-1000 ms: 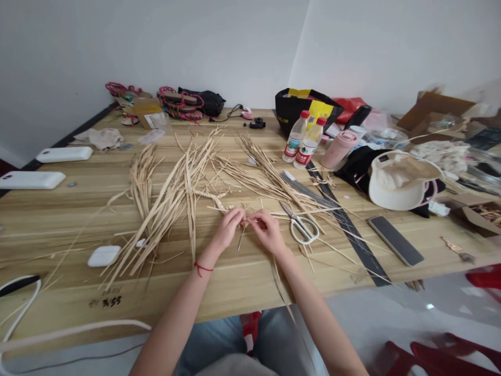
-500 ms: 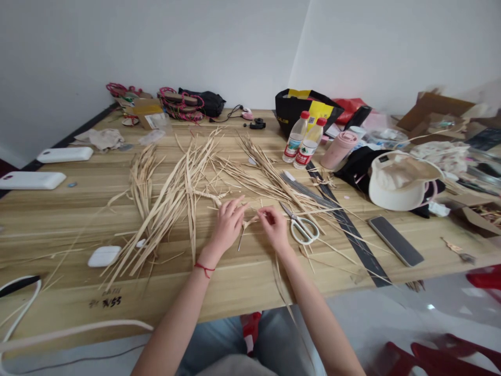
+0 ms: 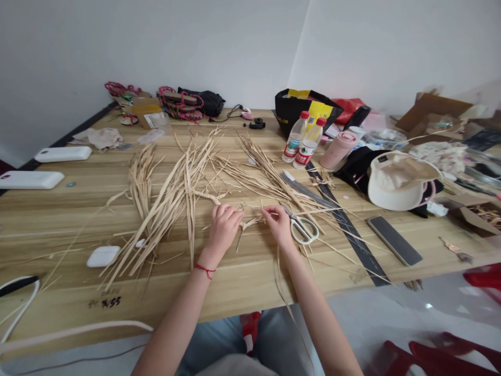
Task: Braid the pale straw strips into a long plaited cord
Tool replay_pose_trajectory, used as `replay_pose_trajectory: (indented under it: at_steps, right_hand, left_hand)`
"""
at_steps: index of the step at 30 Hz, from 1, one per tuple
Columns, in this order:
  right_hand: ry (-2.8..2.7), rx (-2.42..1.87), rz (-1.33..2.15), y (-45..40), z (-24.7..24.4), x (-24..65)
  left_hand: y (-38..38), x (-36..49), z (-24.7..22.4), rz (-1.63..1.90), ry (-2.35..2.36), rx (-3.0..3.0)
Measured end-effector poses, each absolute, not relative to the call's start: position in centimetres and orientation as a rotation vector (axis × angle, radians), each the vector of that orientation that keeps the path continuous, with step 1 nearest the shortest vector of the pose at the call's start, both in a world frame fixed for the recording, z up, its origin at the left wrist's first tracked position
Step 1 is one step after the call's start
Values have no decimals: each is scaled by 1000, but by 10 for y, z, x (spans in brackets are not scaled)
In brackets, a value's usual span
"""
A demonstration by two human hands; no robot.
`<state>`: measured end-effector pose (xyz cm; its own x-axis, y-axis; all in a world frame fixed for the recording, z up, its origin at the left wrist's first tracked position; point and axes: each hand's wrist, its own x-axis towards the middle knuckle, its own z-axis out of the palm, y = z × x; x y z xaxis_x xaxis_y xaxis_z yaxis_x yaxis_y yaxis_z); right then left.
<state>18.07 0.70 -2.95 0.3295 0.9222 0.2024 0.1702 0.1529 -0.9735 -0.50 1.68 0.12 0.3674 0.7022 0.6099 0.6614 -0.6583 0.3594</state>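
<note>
My left hand, with a red cord on its wrist, is closed around the end of a braided straw piece. Between my hands lies a small forked bit of the straw work, with a thin metal needle-like rod pointing down from it. My right hand pinches a straw strand; a long strand hangs below it past the table edge. Scissors with pale handles lie just right of my right hand, blades partly behind it.
Loose straw bundles spread left and beyond my hands, with more straw at the centre. Two bottles, a pink tumbler, a cap and a phone stand or lie to the right. A white case lies left.
My right hand has moved slightly right, and my left hand slightly left and down, widening the gap between them. The left fingers look more curled. More of the straw work shows between the hands.
</note>
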Motion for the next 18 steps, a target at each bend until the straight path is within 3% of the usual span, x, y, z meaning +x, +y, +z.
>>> replay_pose_trajectory:
  at_steps: [7,18]
  right_hand:
    - [-1033,-1084,1055,4,-19,172]
    - [-951,-976,967,-1,-9,168]
  left_hand:
    - [19,-3,3,1252,1176,2198]
    - [24,-7,2,1230,1032,1777]
